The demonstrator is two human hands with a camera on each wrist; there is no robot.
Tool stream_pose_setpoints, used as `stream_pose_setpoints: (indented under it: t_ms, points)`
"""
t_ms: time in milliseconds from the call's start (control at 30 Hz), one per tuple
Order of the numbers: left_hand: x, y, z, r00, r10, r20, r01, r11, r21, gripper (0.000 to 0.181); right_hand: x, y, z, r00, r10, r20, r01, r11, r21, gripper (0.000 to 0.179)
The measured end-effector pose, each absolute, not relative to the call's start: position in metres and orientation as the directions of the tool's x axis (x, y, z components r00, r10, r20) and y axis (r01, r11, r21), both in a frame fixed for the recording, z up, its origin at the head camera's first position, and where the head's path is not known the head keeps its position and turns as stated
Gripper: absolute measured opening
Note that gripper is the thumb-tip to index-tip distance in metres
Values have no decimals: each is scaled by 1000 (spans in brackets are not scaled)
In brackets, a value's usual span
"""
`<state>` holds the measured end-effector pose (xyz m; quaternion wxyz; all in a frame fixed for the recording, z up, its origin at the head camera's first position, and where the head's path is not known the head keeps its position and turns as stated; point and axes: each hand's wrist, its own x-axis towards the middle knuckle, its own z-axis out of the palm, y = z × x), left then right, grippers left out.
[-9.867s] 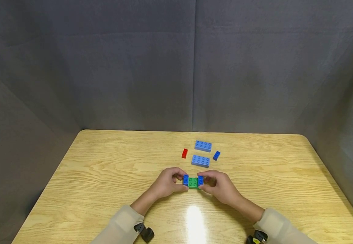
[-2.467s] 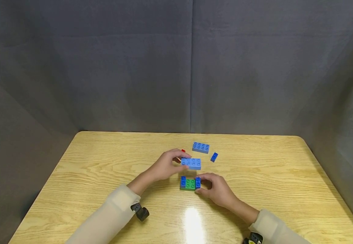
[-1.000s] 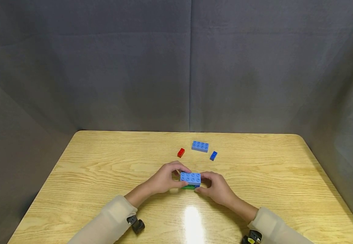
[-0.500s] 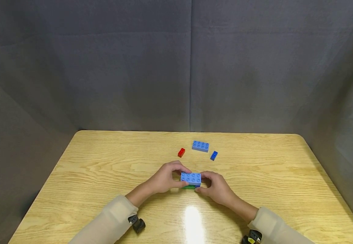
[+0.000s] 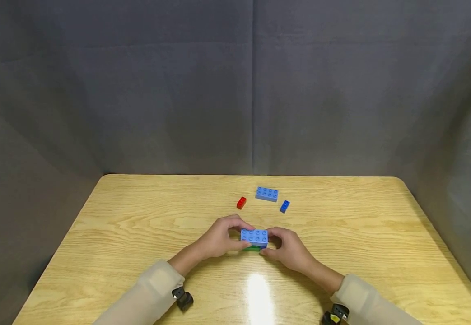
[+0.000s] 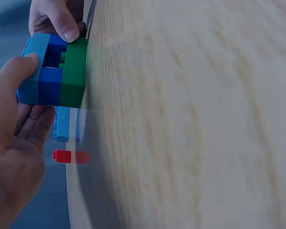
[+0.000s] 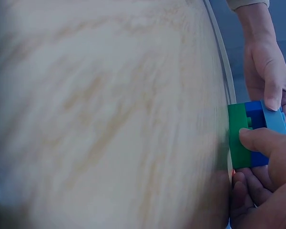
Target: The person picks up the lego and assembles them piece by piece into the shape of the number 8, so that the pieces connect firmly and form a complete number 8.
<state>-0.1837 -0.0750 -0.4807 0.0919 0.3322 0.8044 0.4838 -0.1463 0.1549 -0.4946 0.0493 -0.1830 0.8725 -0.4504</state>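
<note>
A light blue eight-stud brick (image 5: 254, 236) lies across two small dark blue bricks (image 6: 50, 86), one at each end of a green brick (image 6: 74, 71) on the table. A gap shows between the dark blue ones. My left hand (image 5: 220, 236) pinches the light blue brick at its left end, thumb in front and fingers behind. From the right, my right hand (image 5: 290, 249) grips the low part of the stack, its thumb on the green brick and the dark blue one above it. From the head view, the top brick hides most of what is beneath.
Beyond the hands on the wooden table (image 5: 137, 216) lie a red brick (image 5: 241, 202), another light blue brick (image 5: 266, 194) and a small dark blue brick (image 5: 285, 206). A grey curtain (image 5: 178, 108) hangs behind the table.
My left hand let go of the stack's left end, picked up the nearer light blue brick and lowered it onto the dark blue bricks. Over the last second, both hands have barely moved.
</note>
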Motion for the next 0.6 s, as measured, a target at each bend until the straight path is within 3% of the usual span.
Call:
stream_pose_setpoints:
  t_ms: [600]
  points:
    - [-183,-78,-482,-785,605,136,391,313,865,37,-147,154,-497,-927,-367,75,-263,497,-827,30]
